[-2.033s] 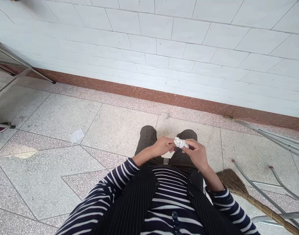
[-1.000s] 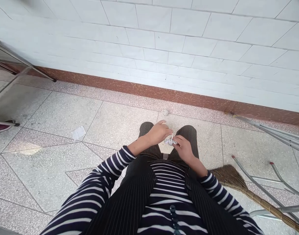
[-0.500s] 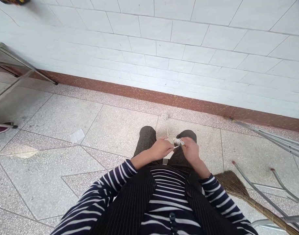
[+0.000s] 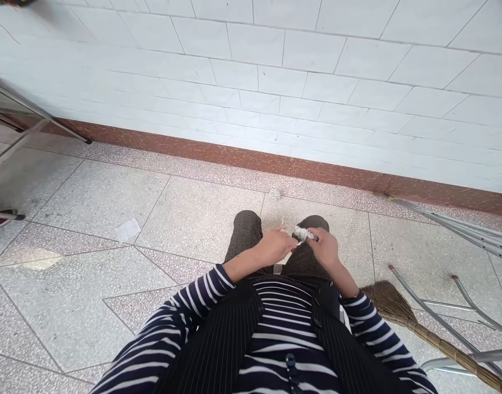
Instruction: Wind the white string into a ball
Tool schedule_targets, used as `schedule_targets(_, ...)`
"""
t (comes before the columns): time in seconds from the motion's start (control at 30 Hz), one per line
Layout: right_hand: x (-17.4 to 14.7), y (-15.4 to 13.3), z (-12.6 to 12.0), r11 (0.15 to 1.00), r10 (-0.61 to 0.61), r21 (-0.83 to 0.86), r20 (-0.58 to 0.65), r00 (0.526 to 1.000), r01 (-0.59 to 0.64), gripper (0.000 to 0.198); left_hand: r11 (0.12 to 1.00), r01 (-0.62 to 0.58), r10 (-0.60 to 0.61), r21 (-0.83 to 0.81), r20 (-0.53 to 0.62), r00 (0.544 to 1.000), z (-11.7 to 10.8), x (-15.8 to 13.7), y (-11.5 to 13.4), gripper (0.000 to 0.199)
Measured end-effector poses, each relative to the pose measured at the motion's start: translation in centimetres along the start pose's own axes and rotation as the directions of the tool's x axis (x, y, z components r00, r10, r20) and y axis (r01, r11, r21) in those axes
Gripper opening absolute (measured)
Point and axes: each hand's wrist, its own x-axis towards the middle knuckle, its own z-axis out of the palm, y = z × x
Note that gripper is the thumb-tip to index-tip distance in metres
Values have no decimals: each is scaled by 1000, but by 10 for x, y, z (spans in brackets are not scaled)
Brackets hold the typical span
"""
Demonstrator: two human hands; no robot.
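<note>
Rightward of the white cord (image 4: 303, 233), broom (image 4: 429, 336) and metal legs (image 4: 425, 304).

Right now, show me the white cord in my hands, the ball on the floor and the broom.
Cord (image 4: 303, 233): head view, on the wound bundle.
Ball (image 4: 275, 194): head view, on its middle.
Broom (image 4: 432, 340): head view, on the handle.

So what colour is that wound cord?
The wound cord is white, seen best in the head view.
</note>
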Motion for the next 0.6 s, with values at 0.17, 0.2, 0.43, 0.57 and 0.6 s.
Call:
schedule_targets(0.17,-31,-12,8,994,73,55,342,937,-97,19,999,1,-4,-49,-42,999,-15,2,-21,25)
schedule_targets(0.2,-32,-17,6,979,93,132,384,919,-155,22,996,16,-20,-92,-43,999,-12,3,-22,25)
schedule_targets(0.43,-11,-41,-22,814,189,543,85,978,-205,32,984,88,-91,-156,-13,996,23,7,-22,30)
schedule_targets(0.57,-13,-48,-25,796,164,577,84,983,-182,28,969,188,-196,-158,-32,980,25,9,-29,29)
schedule_targets(0.6,-15,-50,-24,802,166,569,79,983,-182,28,965,203,-211,-168,-35,977,25,9,-30,29)
